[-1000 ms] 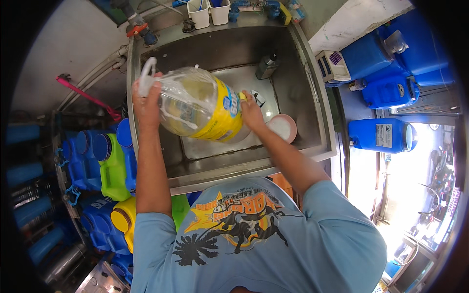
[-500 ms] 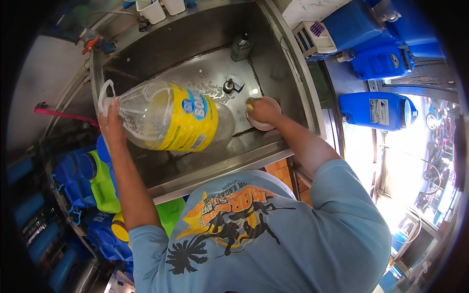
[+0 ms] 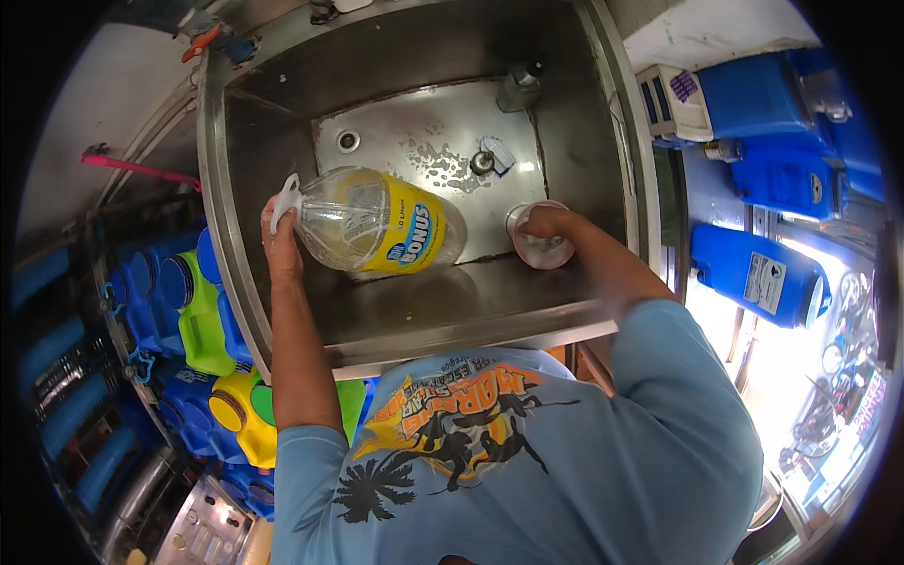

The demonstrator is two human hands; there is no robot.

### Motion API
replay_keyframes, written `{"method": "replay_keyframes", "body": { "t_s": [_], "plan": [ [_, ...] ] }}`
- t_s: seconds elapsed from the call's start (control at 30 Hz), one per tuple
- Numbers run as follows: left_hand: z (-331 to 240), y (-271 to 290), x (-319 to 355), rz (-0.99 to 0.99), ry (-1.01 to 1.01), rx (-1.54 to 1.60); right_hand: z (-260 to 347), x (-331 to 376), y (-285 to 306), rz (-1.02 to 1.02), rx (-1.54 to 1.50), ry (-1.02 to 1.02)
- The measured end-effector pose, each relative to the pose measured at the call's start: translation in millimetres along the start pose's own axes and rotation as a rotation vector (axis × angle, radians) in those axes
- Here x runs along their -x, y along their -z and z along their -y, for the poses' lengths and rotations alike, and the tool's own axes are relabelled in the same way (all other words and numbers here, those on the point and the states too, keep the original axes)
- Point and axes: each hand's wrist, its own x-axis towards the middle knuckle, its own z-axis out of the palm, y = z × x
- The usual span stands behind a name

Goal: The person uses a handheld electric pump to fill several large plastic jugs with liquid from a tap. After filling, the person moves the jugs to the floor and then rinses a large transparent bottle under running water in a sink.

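Note:
My left hand [image 3: 282, 243] is closed round the neck and white handle of a large clear plastic bottle [image 3: 363, 221] with a yellow label. The bottle lies on its side over the steel sink [image 3: 339, 104], its base pointing right. My right hand [image 3: 554, 223] dips into a small pale pinkish tub [image 3: 543, 254] at the right of the basin. Its fingers look curled, and what they hold is hidden inside the tub. Near the tub are a small dark metal fitting [image 3: 482, 163] and a white scrap [image 3: 499, 151]. A dark bottle [image 3: 520, 87] stands at the back.
A round drain [image 3: 348, 141] sits in the sink's left floor, and a red-handled tap [image 3: 201, 43] is beyond the left corner. Blue jugs [image 3: 763, 273] stand on the right. Green jugs [image 3: 202, 315] and yellow jugs [image 3: 250, 414] are stacked at lower left.
The view has shifted, showing more of the sink's left floor. The large bottle now lies lower toward the basin. My right hand has gone deeper into the tub; a yellow bit seen by its fingers is now hidden.

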Motion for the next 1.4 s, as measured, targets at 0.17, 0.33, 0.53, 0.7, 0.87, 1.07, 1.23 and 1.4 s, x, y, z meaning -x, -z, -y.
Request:
{"method": "replay_keyframes", "body": {
  "t_s": [0.17,0.33,0.53,0.7,0.87,1.07,1.23,1.4],
  "plan": [
    [32.9,-43.2,-6.8,-0.138,0.131,-0.176,165.7,-1.5,25.5,-0.576,-0.501,0.185],
    [38.5,-43.0,-6.2,-0.243,0.249,0.187,229.3,-34.8,-37.1,-1.039,-0.252,0.654],
    [5.7,-41.9,19.2,0.073,-0.118,0.047,231.7,-38.7,22.0,-0.635,-0.699,0.385],
    [-63.2,-46.2,19.1,0.017,-0.322,-0.192,273.5,-7.9,-5.4,-1.180,-0.278,0.909],
    [-121.4,4.4,16.8,0.127,-0.313,0.291,223.3,32.4,4.4,-0.524,-1.064,0.139],
    [-145.5,13.1,12.9,0.050,-0.372,0.202,327.9,55.6,44.5,-1.004,-0.601,0.857],
    [-178.2,76.9,16.4,0.127,-0.271,0.440,243.3,64.6,-48.5,-0.820,-0.977,0.482],
    [-174.0,101.6,22.0,0.375,-0.393,0.546,196.4,32.3,-19.5,0.137,-1.889,0.580]
  ]
}}
